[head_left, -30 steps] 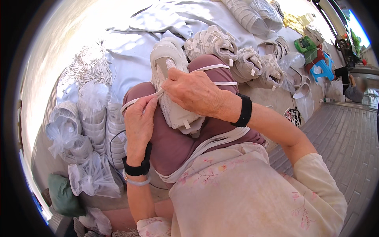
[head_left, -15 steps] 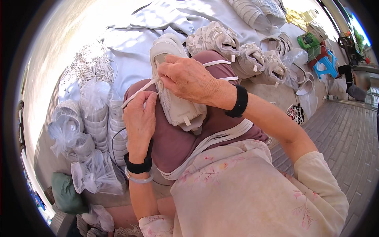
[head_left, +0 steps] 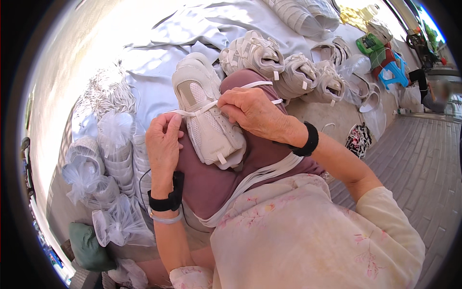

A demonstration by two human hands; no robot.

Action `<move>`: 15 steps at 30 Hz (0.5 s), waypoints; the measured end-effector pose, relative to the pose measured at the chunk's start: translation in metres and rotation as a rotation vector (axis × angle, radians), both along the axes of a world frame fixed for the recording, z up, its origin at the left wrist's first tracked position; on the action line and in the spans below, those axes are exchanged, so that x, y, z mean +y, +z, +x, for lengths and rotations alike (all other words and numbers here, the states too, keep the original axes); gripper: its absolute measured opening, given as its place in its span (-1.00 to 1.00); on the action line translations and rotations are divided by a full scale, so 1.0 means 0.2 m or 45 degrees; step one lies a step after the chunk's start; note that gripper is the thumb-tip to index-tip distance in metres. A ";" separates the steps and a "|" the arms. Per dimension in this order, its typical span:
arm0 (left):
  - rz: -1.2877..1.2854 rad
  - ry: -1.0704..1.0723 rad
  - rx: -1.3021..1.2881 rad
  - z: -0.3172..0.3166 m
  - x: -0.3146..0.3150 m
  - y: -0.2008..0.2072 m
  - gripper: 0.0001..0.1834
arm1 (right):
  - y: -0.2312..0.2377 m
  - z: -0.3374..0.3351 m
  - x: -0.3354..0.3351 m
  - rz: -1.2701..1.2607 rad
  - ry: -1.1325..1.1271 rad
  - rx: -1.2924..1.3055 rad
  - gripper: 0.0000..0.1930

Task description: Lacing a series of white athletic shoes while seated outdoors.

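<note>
A beige sneaker [head_left: 217, 143] lies on my lap between the thighs, its toe pointing away from me. Across its mesh front runs a pale flat shoelace [head_left: 196, 113]. On the shoe's left side my left hand [head_left: 163, 142] is closed, pinching one part of the lace between thumb and fingers. My right hand [head_left: 257, 114] is closed over the shoe's right edge, with the lace running into its fingertips. Between the two hands the lace looks taut. More white laces [head_left: 255, 183] lie in a bundle over my lap.
Several laced beige sneakers [head_left: 301, 72] stand beyond my right knee. At the left are a heap of loose laces [head_left: 103, 91] and bagged stacks of pale shoe parts [head_left: 118, 154]. A grey sheet [head_left: 149, 62] spreads ahead. A blue stool [head_left: 394, 72] and green bottle [head_left: 368, 43] are far right.
My right hand has moved right, off the middle of the shoe, uncovering its front. The lace now stretches across the shoe between both hands. My left hand has shifted slightly left.
</note>
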State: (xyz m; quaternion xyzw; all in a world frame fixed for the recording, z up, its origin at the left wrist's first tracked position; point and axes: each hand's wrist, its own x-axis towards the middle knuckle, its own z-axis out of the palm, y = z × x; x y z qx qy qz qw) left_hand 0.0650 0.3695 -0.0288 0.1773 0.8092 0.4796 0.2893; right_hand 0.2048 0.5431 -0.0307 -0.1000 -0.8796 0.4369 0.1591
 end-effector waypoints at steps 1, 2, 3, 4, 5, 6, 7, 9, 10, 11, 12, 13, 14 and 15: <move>-0.020 -0.019 -0.043 -0.01 0.01 0.01 -0.72 | -0.02 -0.01 0.00 0.127 -0.026 0.154 -0.90; -0.021 -0.025 -0.034 -0.01 0.00 0.01 -0.72 | 0.00 -0.01 -0.01 0.057 -0.084 0.137 -0.87; 0.001 -0.027 -0.071 -0.01 0.00 0.00 -0.73 | 0.01 -0.03 -0.01 0.056 -0.090 0.145 -0.87; 0.023 -0.029 -0.108 -0.02 0.00 0.00 -0.73 | 0.01 -0.05 -0.01 -0.040 -0.105 0.059 -0.85; 0.024 -0.038 -0.102 -0.02 0.00 0.00 -0.73 | 0.01 -0.06 0.00 -0.134 -0.123 -0.028 -0.83; -0.023 -0.070 -0.069 -0.02 0.00 0.02 -0.74 | 0.01 -0.06 0.00 -0.133 -0.131 -0.023 -0.83; -0.070 -0.101 -0.036 -0.02 0.01 0.02 -0.75 | -0.01 -0.06 0.00 -0.125 -0.124 -0.013 -0.84; -0.109 -0.188 0.259 -0.04 0.01 -0.02 -0.75 | 0.00 -0.07 0.00 -0.118 -0.111 0.002 -0.84; -0.147 -0.272 0.548 -0.04 0.01 -0.03 -0.75 | 0.00 -0.07 0.00 -0.101 -0.104 -0.026 -0.84; -0.147 -0.272 0.553 -0.05 0.02 -0.02 -0.75 | 0.01 -0.07 0.00 -0.085 -0.097 -0.053 -0.83; -0.144 -0.252 0.405 -0.05 0.03 -0.02 -0.77 | 0.00 -0.07 0.01 -0.084 -0.097 -0.048 -0.83; -0.140 -0.231 0.257 -0.04 0.04 -0.01 -0.78 | -0.02 -0.07 0.02 0.065 -0.075 0.009 -0.83; -0.139 -0.231 0.259 -0.04 0.04 0.00 -0.78 | -0.02 -0.07 0.02 0.215 -0.053 0.063 -0.83; -0.132 -0.200 0.184 -0.03 0.05 0.01 -0.77 | -0.01 -0.07 0.02 0.216 -0.053 0.064 -0.83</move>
